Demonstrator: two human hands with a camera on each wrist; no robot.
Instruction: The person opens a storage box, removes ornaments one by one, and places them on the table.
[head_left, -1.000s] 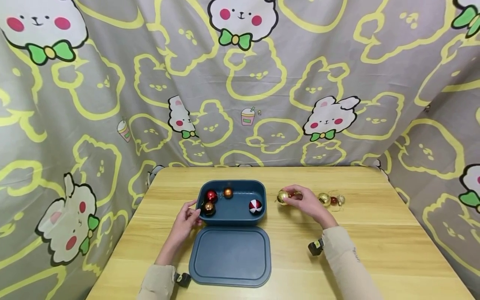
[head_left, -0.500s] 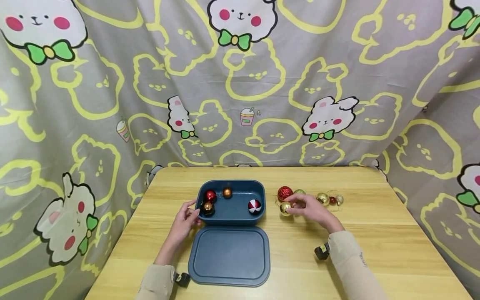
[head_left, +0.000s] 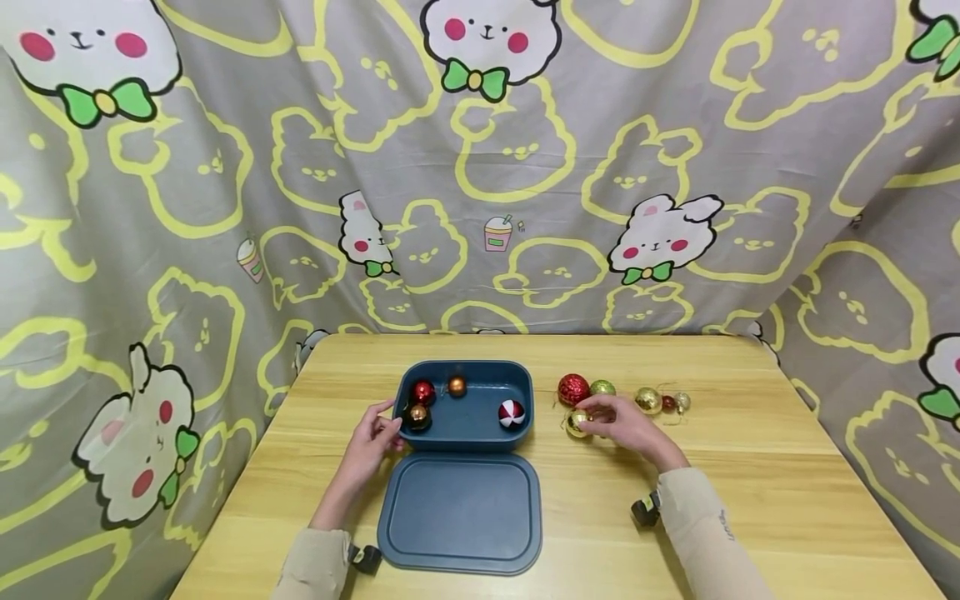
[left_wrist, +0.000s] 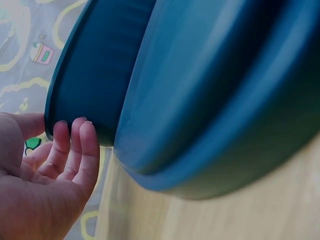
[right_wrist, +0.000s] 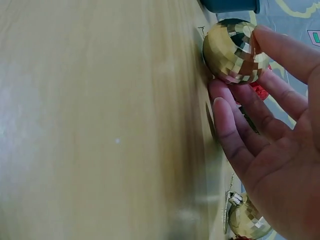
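My right hand (head_left: 618, 423) pinches a gold faceted Christmas ball (right_wrist: 236, 51) between thumb and fingers, low over the table to the right of the box. Just behind it sit a red glitter ball (head_left: 573, 389) and a partly hidden green ball (head_left: 602, 387). My left hand (head_left: 372, 432) holds the front left corner of a dark blue open box (head_left: 465, 443), its fingers curled against the outer wall (left_wrist: 87, 75). Inside the box lie a red ball (head_left: 423, 392), a brown ball (head_left: 418, 416), a small orange ball (head_left: 457, 385) and a red-and-white ball (head_left: 512, 412).
The box's blue lid (head_left: 460, 512) lies flat on the wooden table (head_left: 750, 500), directly in front of the box. Farther right are a larger gold ball (head_left: 648, 400), a small dark red ball (head_left: 668, 403) and a pale gold ball (head_left: 682, 401). A patterned curtain (head_left: 555, 283) hangs behind the table.
My right hand has brought the gold ball toward the table's front edge and slightly right, uncovering the red glitter ball and the green one. The left hand has stayed at the box corner.
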